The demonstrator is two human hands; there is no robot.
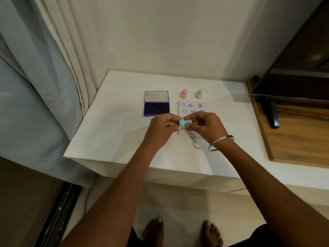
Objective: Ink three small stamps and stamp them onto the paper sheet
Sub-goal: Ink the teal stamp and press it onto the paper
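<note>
**Teal stamp held between both hands above the paper**

I hold a small teal stamp between my two hands, just above the near left part of the paper sheet. It is a short, rounded plastic piece lying on its side, with a wider flared rim turned toward my left hand and a narrower barrel toward my right hand. The fingertips and thumb of my left hand pinch the rim end; the thumb and fingers of my right hand close around the barrel end. I cannot tell what design its face carries.

The paper sheet lies flat on the white counter, pale lilac, already printed with blue-violet marks in rows: round smiley faces on the left and right and solid hearts in the middle. My hands cover its lower part.

Beyond the sheet's far edge stand two more stamps, upright and apart: a pink stamp to the left and a cream stamp to the right, each with a wide base and a narrow knob on top.

Left of the sheet the ink pad lies open, its dark violet pad facing up and its clear lid folded back away from me. A silver bangle sits on my right wrist.
</note>
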